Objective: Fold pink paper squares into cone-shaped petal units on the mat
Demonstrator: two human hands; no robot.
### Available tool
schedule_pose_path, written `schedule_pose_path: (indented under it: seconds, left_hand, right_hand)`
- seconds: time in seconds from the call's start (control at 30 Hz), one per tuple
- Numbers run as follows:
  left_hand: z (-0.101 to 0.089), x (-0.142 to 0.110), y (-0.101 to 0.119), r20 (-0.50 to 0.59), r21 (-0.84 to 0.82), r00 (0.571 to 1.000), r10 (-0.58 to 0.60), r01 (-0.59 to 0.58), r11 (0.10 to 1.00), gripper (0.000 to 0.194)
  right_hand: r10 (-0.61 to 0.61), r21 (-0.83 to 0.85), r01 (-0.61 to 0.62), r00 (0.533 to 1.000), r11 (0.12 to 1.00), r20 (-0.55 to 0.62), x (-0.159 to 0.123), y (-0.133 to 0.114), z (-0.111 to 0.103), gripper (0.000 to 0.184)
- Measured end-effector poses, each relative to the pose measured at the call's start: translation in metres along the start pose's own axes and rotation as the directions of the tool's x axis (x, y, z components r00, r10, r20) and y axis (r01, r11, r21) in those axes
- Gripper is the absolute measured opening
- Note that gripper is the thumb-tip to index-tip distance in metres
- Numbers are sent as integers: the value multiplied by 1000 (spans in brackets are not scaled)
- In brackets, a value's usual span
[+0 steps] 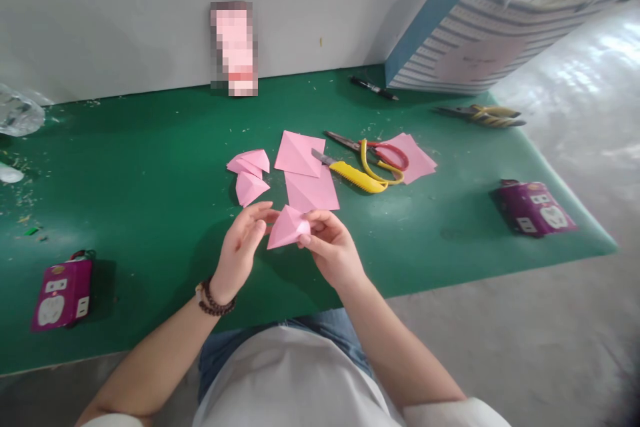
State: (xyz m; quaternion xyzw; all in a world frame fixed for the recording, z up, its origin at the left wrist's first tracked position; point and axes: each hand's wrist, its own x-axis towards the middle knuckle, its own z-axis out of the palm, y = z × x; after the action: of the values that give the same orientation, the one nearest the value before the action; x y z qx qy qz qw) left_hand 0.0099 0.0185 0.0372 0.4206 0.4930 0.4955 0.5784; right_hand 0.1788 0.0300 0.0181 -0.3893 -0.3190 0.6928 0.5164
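Note:
A folded piece of pink paper (pixel 286 227) is pinched between the thumb and fingers of my right hand (pixel 336 248), above the near part of the green tabletop. My left hand (pixel 241 243) is just left of it, fingers stretched out and thumb apart; whether its fingertips touch the paper's edge I cannot tell. Beyond my left hand lie folded pink pieces (pixel 250 175). Past the held piece are flat creased pink sheets (pixel 300 155). Yellow-handled cutter (pixel 356 175) has its blade over those sheets. Scissors (pixel 370 150) with red and yellow handles rest beside it, partly over more pink sheets (pixel 417 159).
Purple socket boxes stand at left (pixel 63 295) and right (pixel 537 207). Pliers (pixel 487 115) and a black pen (pixel 374 88) lie farther back. A striped paper bag (pixel 480 33) stands at the back right, near the grey wall (pixel 150 13). Small scraps dot the green table (pixel 150 167).

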Motion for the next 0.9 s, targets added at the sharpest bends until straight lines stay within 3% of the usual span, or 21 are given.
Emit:
schedule_pose_path:
  seconds: [0.07,0.17,0.37,0.5,0.6,0.7,0.8,0.9]
  left_hand:
    - [0,3,1,59,-179,988,-140,148,973,38]
    - [1,7,4,108,-329,969,-222,246,912,46]
    - [1,10,4,79,-366,957,-280,289,884,46]
    - [0,12,2,43,-314,967,-250,251,916,47]
    - [-3,16,0,23,-274,980,-200,198,941,45]
    - [-10,23,-2,-104,-188,993,-60,39,981,39]
    - [-20,29,-4,-290,104,932,215,-193,976,27]
    - [-29,35,-6,-328,370,870,368,-240,897,23]
  right_hand:
    - [40,62,-42,998,997,42,3,0,-2,30]
    - [46,44,-48,997,998,55,5,2,-4,31]
    - [-67,-231,90,992,969,106,6,1,-12,31]
    - [-157,-516,263,958,815,241,9,-16,-13,32]
    - [-146,-641,357,922,679,360,20,-29,-7,30]
    - [-170,-656,401,906,639,388,44,-30,5,29]
    - [-217,-652,424,900,628,377,72,-23,20,29]
    - [-218,-685,490,867,540,449,92,-15,29,29]
